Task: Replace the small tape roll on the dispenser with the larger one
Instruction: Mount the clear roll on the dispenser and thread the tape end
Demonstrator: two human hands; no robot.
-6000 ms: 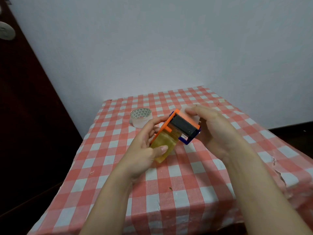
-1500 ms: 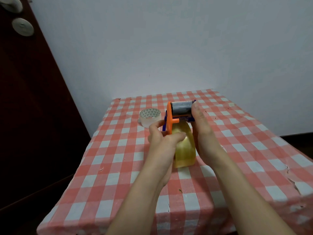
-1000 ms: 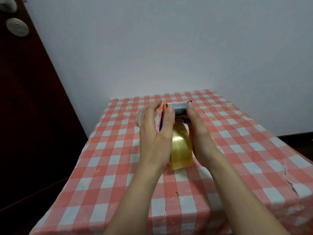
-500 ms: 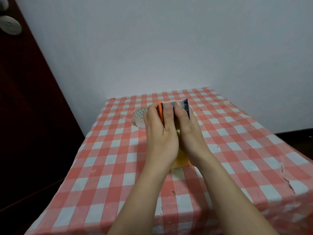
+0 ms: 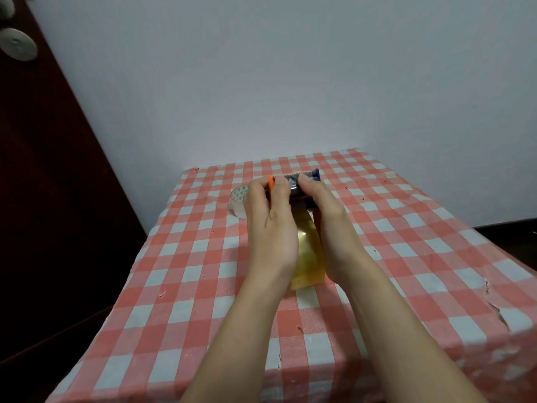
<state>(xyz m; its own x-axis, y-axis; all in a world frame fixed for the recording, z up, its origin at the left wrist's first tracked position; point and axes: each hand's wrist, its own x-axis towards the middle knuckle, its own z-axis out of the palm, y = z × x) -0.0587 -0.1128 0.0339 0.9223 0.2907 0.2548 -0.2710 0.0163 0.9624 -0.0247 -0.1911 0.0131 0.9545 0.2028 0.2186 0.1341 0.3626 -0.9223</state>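
Observation:
The orange-and-blue tape dispenser [image 5: 299, 181] stands on the checked tablecloth with the large yellowish tape roll [image 5: 308, 257] seated in it. My left hand [image 5: 270, 225] grips its orange left side, thumb on top of the grey serrated blade. My right hand [image 5: 328, 225] grips the blue right side, its thumb also on the blade. Both palms flank the large roll and hide its sides. The small clear roll [image 5: 239, 200] with a green-triangle core lies on the cloth just left of my left hand, partly hidden by it.
The table [image 5: 203, 286] with the red-and-white cloth stands against a white wall. A dark wooden door [image 5: 43, 170] rises at the left. The cloth is torn near the right edge [image 5: 499, 309].
My left hand went from open beside the dispenser to closing against its orange side. Both hands now squeeze the dispenser together around the large roll.

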